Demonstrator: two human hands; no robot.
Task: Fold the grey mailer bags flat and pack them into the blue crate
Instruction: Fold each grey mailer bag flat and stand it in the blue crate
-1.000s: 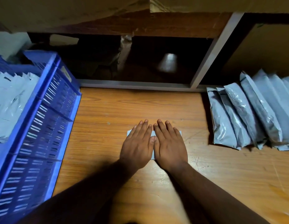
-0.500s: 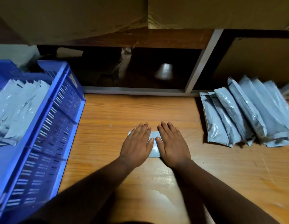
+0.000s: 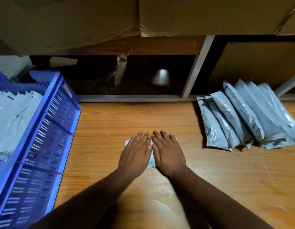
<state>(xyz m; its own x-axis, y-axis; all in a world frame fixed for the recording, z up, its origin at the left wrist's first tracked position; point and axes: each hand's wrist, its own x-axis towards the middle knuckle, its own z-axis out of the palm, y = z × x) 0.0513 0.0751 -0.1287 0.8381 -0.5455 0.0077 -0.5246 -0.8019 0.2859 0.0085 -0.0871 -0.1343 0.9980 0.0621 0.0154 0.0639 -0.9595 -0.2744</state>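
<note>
The folded mailer bag (image 3: 152, 160) lay on the counter (image 3: 209, 179) directly under both hands, its long axis running 9 to 3 o'clock. The left hand (image 3: 135, 156) and right hand (image 3: 168, 154) pressed it flat, fingers straight, gripping nothing. The blue crate (image 3: 49, 129) sat off at 9 o'clock, nearer the left hand, so that hand looked better placed to carry the bag over.

No readable text

A pale label (image 3: 67, 90) is sitting on the rim of the blue crate (image 3: 49, 129), but its print is showing too small and blurred to read; nothing is showing as legible on the grey mailer bags (image 3: 245, 118) or the cardboard boxes (image 3: 201, 15) above.
</note>
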